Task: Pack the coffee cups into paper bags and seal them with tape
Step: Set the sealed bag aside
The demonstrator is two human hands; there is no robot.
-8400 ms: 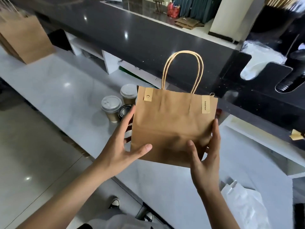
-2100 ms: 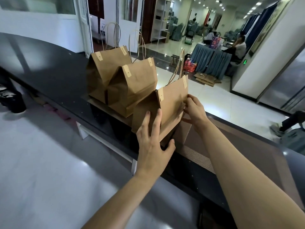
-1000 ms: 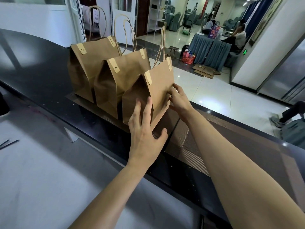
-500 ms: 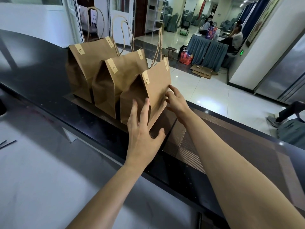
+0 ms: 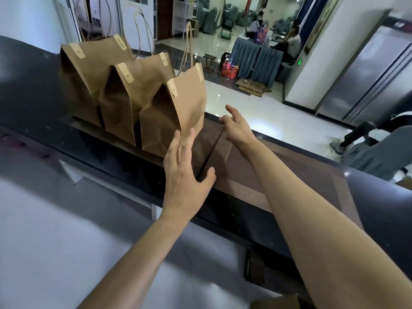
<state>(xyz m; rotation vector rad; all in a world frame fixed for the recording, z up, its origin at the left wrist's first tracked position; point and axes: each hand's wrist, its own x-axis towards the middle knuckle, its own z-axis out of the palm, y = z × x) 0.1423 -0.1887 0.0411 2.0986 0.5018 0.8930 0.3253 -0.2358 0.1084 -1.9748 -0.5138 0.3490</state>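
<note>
On the dark upper tabletop [image 5: 33,90], three sealed paper bags stand in a row on a brown mat [image 5: 249,175]: the far bag [image 5: 89,76], the middle bag [image 5: 133,97] and the nearest bag [image 5: 178,117], each folded shut at the top with pale tape tabs [image 5: 172,88] at the corners. Both hands are released and hold nothing: the left hand [image 5: 186,177] hovers with straight fingers at the lower near face of the nearest bag, perhaps just brushing it, and the right hand [image 5: 236,128] hangs spread just beside the bag's right edge, apart from it. The step in hand looks like letting go of a placed bag; done well, both hands should draw straight back, so no finger catches the paper or handles and tips it into its neighbour, and the bag should sit square on the mat. Coffee cups are hidden inside the bags, so their number and uprightness cannot be told. Far sides of the bags are unseen, and the lower pale tabletop [image 5: 55,241] is blurred.
</note>
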